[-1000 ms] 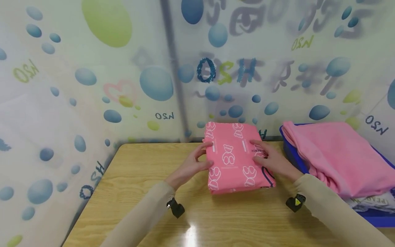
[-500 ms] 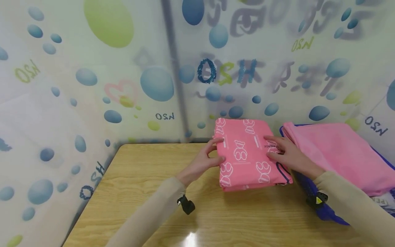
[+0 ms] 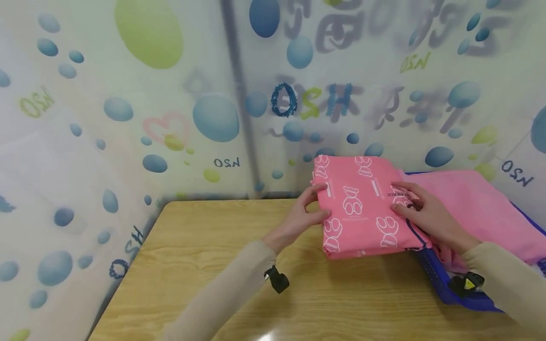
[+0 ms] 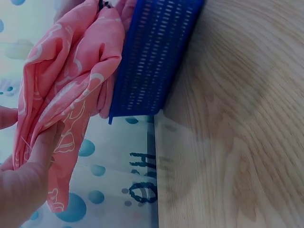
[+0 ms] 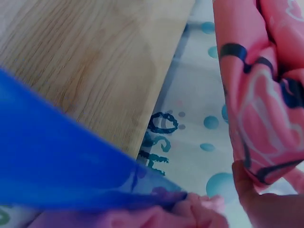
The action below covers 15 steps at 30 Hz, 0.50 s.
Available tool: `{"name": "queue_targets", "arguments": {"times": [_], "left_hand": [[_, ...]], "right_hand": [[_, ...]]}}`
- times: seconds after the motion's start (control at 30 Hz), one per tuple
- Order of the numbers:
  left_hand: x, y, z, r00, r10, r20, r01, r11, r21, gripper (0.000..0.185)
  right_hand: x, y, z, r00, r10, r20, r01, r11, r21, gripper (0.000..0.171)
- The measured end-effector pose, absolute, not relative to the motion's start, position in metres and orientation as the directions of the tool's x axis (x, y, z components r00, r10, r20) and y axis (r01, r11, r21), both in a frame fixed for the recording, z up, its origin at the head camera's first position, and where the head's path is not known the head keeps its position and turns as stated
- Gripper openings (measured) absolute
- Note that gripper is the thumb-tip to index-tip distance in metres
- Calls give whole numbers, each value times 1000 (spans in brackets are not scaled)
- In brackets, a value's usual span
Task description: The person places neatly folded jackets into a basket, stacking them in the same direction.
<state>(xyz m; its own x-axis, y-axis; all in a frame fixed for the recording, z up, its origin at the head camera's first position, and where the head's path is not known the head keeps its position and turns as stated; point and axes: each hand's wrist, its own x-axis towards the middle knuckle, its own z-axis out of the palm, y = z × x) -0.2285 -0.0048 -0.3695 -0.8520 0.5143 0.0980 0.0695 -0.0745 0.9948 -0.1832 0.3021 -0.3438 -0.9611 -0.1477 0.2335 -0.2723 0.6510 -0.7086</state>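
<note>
Both hands hold a folded pink garment (image 3: 358, 203) printed with white bear outlines, lifted above the table. My left hand (image 3: 298, 220) grips its left edge, fingers and thumb on top. At the opposite edge, my right hand (image 3: 431, 218) pinches it beside a dark trim line. Seen in the left wrist view, the garment's layers (image 4: 71, 90) hang in thick folds, with the thumb pressed into them. The right wrist view shows its rolled end (image 5: 259, 109) above the fingers. Its right side overlaps a blue basket (image 3: 441, 279) in the head view.
Another pink cloth (image 3: 473, 199) lies in the basket at the right. The wooden table (image 3: 204, 265) runs back to a curtain-like wall (image 3: 170, 94) with blue and green spots. Perforated basket sides (image 4: 152, 52) show close by in the left wrist view.
Both hands have carried the folded garment to the right and slightly up, from over the table to the basket's left edge. Their hold on it stays the same.
</note>
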Motion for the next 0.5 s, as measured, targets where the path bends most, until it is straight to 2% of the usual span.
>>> {"name": "queue_targets", "arguments": {"times": [0.23, 0.5], "left_hand": [[-233, 18, -366, -846, 513, 145, 101, -113, 989, 58], [-230, 53, -361, -841, 510, 178, 63, -234, 970, 57]], "right_hand": [[-176, 325, -342, -969, -98, 228, -244, 540, -806, 56], [-171, 359, -331, -972, -47, 232, -218, 563, -797, 55]]}}
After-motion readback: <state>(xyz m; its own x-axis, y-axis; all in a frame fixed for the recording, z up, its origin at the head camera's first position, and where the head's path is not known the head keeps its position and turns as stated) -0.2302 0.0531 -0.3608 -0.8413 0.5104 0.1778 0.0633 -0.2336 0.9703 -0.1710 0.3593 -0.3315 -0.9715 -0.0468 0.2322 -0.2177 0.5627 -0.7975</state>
